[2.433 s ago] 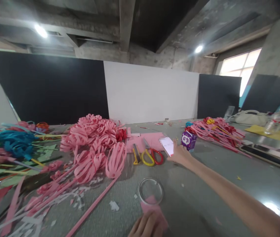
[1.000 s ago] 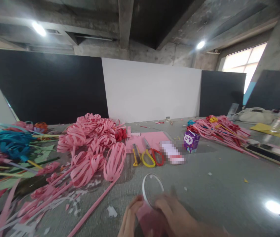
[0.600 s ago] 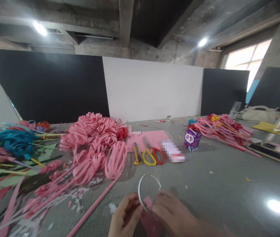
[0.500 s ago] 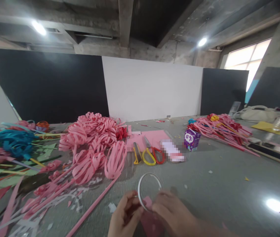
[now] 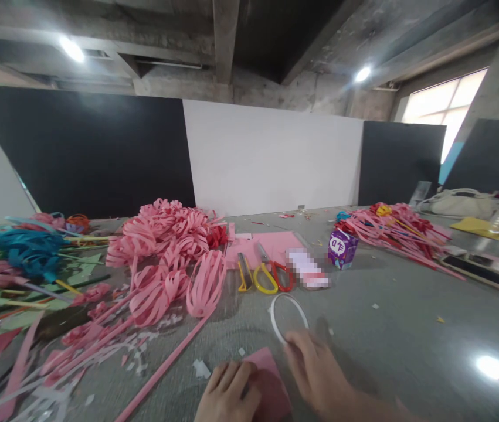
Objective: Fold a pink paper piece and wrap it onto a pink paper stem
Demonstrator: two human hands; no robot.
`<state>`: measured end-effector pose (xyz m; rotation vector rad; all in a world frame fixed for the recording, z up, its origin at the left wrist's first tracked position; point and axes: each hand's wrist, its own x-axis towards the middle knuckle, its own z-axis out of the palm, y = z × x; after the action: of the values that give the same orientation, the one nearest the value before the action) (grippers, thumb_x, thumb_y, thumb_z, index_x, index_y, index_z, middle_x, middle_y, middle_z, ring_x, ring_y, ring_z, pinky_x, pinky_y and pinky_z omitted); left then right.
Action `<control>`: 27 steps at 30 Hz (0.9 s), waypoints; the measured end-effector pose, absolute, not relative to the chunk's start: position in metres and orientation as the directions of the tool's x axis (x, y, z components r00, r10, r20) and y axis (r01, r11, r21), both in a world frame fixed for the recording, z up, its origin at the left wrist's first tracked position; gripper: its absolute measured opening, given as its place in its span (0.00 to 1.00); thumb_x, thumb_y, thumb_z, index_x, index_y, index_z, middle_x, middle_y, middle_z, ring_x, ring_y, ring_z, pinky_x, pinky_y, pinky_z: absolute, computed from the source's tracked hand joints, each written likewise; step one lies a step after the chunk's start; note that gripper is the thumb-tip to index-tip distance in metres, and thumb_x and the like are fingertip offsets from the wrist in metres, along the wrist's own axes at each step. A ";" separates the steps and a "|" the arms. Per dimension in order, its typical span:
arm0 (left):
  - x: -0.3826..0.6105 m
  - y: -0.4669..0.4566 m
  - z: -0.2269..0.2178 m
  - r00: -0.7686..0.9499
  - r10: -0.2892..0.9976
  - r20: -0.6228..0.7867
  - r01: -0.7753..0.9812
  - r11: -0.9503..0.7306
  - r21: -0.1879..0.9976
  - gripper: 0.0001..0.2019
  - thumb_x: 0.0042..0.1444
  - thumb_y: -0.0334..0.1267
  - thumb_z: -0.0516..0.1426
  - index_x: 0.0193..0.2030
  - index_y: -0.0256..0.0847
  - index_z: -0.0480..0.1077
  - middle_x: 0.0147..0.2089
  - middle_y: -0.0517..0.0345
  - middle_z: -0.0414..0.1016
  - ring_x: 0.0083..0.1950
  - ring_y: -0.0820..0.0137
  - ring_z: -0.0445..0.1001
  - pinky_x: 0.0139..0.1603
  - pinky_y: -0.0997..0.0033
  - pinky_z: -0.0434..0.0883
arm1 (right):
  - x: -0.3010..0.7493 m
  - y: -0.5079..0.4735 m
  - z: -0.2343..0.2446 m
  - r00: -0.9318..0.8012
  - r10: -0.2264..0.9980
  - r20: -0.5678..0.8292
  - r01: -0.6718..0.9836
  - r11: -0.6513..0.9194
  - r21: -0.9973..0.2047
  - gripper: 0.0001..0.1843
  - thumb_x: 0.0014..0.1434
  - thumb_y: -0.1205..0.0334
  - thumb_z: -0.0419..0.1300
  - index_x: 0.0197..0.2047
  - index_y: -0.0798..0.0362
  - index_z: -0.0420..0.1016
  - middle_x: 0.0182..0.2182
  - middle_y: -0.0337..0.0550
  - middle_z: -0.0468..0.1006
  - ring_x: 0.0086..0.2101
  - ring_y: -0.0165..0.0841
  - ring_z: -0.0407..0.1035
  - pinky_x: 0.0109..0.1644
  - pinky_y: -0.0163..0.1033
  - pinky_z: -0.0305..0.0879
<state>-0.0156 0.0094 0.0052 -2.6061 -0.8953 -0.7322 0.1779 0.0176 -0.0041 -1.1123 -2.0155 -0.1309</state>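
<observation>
A thin white ring that looks like a roll of narrow tape (image 5: 274,321) stands tilted, gripped at its lower right edge by my right hand (image 5: 315,369). Below and to the left, my left hand (image 5: 230,390) has its fingers curled over the left side of a piece of pink paper (image 5: 271,378). The paper lies near the table's front, between the two hands, and is partly covered by my left fingers. White scraps (image 5: 202,368) lie just beyond my left hand.
Yellow-handled scissors (image 5: 265,280), red-handled scissors (image 5: 283,278) and a yellow cutter (image 5: 244,274) lie ahead. A purple box (image 5: 341,248) stands right of them. Pink paper-strip flowers (image 5: 165,240) pile up at left, with more paper strips (image 5: 399,231) at right.
My right hand has moved right with the tape roll, away from my left hand. The left hand has turned palm down over the pink paper, more of which now shows.
</observation>
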 end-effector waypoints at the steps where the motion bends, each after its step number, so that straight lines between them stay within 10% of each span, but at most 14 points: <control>1: -0.015 0.011 0.003 0.702 0.474 0.531 0.622 -0.772 -0.132 0.02 0.47 0.32 0.55 0.29 0.42 0.67 0.36 0.57 0.76 0.34 0.66 0.74 0.35 0.69 0.71 | 0.178 0.017 -0.004 -0.286 0.662 0.693 0.747 0.607 -0.271 0.08 0.58 0.71 0.41 0.36 0.54 0.58 0.24 0.41 0.70 0.25 0.31 0.66 0.30 0.35 0.61; 4: -0.014 0.012 0.003 0.727 0.475 0.495 0.591 -0.801 -0.099 0.09 0.45 0.31 0.56 0.36 0.42 0.68 0.41 0.55 0.75 0.40 0.63 0.74 0.41 0.64 0.71 | 0.178 0.014 -0.001 -0.312 0.642 0.700 0.717 0.643 -0.269 0.08 0.57 0.71 0.41 0.37 0.54 0.58 0.25 0.42 0.69 0.27 0.31 0.66 0.32 0.35 0.62; 12: -0.013 0.004 0.018 0.322 0.709 0.628 0.604 -0.664 0.440 0.20 0.51 0.25 0.48 0.51 0.42 0.57 0.41 0.52 0.70 0.43 0.70 0.71 0.41 0.73 0.71 | 0.176 0.014 0.001 -0.528 0.567 0.632 0.584 0.783 -0.213 0.13 0.62 0.67 0.37 0.39 0.55 0.61 0.29 0.44 0.71 0.30 0.32 0.65 0.36 0.36 0.62; 27: -0.012 0.005 0.014 0.400 0.670 0.625 0.520 -0.728 0.447 0.25 0.50 0.23 0.48 0.56 0.43 0.56 0.42 0.51 0.68 0.42 0.71 0.71 0.42 0.75 0.70 | 0.176 0.016 -0.007 -0.538 0.579 0.613 0.588 0.779 -0.220 0.16 0.64 0.62 0.36 0.38 0.56 0.62 0.28 0.44 0.73 0.29 0.31 0.67 0.35 0.35 0.62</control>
<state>-0.0124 0.0047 0.0144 -2.7751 -1.1938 -1.3831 0.1761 0.0156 -0.0073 -0.8628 -2.2742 -0.0164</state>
